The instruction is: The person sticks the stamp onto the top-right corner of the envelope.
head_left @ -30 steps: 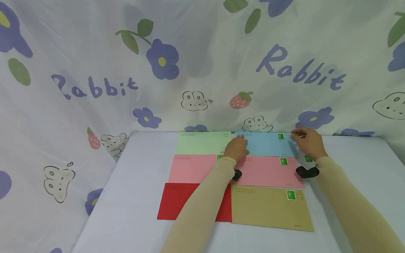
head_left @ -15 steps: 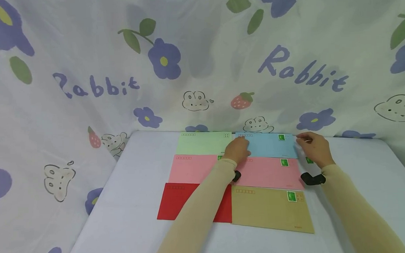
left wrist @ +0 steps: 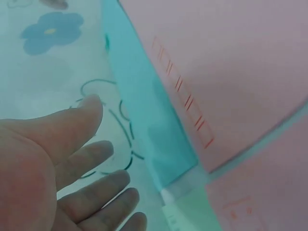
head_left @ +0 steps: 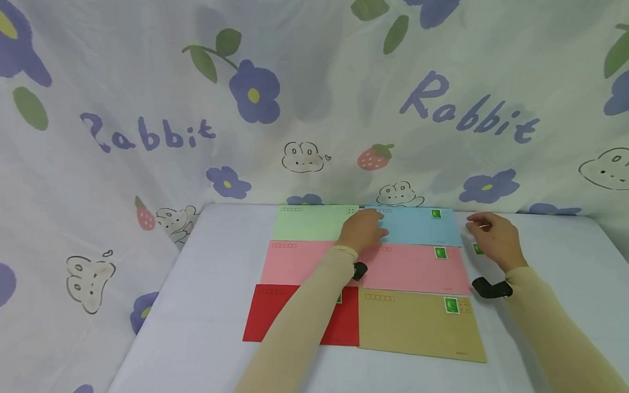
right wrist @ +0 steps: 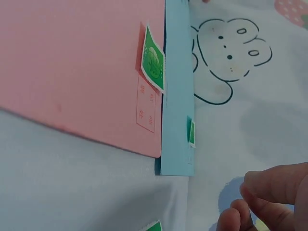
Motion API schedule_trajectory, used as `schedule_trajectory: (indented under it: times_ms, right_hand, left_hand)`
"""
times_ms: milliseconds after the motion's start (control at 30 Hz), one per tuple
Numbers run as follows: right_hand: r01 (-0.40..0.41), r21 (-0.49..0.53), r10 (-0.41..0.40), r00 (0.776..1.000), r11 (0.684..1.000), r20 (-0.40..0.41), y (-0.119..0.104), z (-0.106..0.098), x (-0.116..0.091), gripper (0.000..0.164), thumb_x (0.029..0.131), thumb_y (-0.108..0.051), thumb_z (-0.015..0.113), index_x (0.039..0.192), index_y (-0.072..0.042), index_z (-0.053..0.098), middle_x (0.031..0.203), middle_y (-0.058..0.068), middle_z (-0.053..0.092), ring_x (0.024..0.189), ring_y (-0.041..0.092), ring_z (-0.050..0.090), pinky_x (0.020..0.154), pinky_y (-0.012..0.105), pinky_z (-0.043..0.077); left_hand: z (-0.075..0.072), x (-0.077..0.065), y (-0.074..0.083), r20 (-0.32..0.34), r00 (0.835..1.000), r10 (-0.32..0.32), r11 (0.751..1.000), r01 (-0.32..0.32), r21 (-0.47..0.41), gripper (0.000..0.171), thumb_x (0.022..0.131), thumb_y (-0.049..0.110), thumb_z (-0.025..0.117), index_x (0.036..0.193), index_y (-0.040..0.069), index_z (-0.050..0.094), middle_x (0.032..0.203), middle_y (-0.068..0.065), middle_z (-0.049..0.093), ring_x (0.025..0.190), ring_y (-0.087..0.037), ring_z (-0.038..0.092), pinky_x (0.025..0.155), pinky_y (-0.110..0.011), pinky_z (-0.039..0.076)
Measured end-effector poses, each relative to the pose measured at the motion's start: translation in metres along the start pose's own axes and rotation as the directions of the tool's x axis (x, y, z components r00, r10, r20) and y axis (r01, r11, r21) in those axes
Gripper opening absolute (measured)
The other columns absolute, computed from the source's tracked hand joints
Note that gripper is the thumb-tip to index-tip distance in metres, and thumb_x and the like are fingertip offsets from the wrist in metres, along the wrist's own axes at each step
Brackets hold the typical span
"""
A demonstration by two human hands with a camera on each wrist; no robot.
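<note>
A blue envelope (head_left: 414, 229) with a green stamp (head_left: 436, 213) lies at the back right of the table. My left hand (head_left: 361, 230) is over its left end and the corner of a light green envelope (head_left: 310, 222), fingers relaxed and spread; contact cannot be told. In the left wrist view, nothing sits between those fingers. My right hand (head_left: 497, 236) hovers just right of the blue envelope, apart from it. Its fingers are loosely curled, thumb near index fingertip, with nothing seen between them in the right wrist view. A loose green stamp (head_left: 478, 248) lies beneath this hand, partly hidden.
In front lie two pink envelopes (head_left: 411, 271), then a red envelope (head_left: 269, 314) and a tan envelope (head_left: 418, 323). My left forearm covers parts of the left ones. A patterned cloth (head_left: 311, 104) hangs behind the white table (head_left: 188, 316).
My right hand has drawn away to the right from the blue envelope's stamped corner. My left hand has shifted slightly left, uncovering part of a stamp on the red envelope.
</note>
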State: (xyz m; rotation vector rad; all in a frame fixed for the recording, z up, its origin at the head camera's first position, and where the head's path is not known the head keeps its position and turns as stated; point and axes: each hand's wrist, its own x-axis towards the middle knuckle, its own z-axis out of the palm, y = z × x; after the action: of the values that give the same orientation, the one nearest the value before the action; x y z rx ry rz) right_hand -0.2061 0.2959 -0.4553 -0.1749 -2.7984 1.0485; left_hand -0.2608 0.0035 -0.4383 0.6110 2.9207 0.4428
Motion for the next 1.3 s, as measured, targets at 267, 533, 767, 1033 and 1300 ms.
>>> schedule_trajectory:
  times_ms: [267,533,767,1033,1300]
  right_hand:
    - [-0.048,-0.008,0.048,0.999,0.999,0.009,0.002,-0.002,-0.008,0.040,0.103,-0.026,0.053,0.128,0.005,0.061,0.119,0.028,0.062,0.106,0.041,0.057,0.073,0.037,0.048]
    - [-0.114,0.030,0.114,0.993,0.993,0.023,0.005,-0.003,-0.014,0.047,0.104,-0.030,0.052,0.135,0.005,0.055,0.124,0.027,0.057,0.109,0.042,0.055,0.070,0.032,0.047]
    - [-0.149,0.038,0.148,0.989,0.988,0.029,0.008,-0.002,-0.017,0.050,0.104,-0.030,0.051,0.138,0.006,0.051,0.129,0.029,0.053,0.114,0.044,0.053,0.081,0.045,0.048]
    - [-0.182,0.035,0.179,0.981,0.983,0.069,0.013,-0.003,-0.021,0.057,0.104,-0.033,0.051,0.143,0.008,0.044,0.134,0.032,0.048,0.116,0.046,0.049,0.083,0.051,0.048]
    - [-0.180,0.007,0.178,0.976,0.984,0.122,0.020,-0.005,-0.025,0.058,0.103,-0.033,0.052,0.142,0.009,0.043,0.135,0.034,0.046,0.113,0.046,0.050,0.076,0.041,0.050]
  left_hand:
    - [-0.013,-0.009,-0.005,0.012,1.000,0.002,0.999,-0.001,-0.045,0.046,0.098,0.036,0.066,0.139,0.016,0.063,0.140,0.000,0.061,0.133,-0.018,0.053,0.109,-0.035,0.044]
    - [-0.022,-0.021,-0.014,-0.023,0.999,0.032,0.998,-0.033,-0.059,0.046,0.099,0.036,0.065,0.139,0.014,0.062,0.142,-0.002,0.059,0.136,-0.019,0.050,0.112,-0.034,0.041]
    - [-0.031,-0.031,-0.022,-0.047,0.998,0.028,0.996,-0.032,-0.082,0.045,0.098,0.034,0.066,0.137,0.012,0.063,0.143,-0.005,0.059,0.135,-0.021,0.051,0.111,-0.036,0.043]
    - [-0.043,-0.044,-0.032,-0.056,0.998,0.016,0.994,-0.022,-0.109,0.046,0.099,0.033,0.066,0.139,0.011,0.062,0.143,-0.009,0.058,0.135,-0.025,0.051,0.111,-0.040,0.042]
    - [-0.050,-0.058,-0.048,-0.070,0.998,0.000,0.995,-0.007,-0.097,0.047,0.099,0.032,0.065,0.140,0.010,0.061,0.143,-0.010,0.058,0.136,-0.027,0.050,0.112,-0.042,0.041]
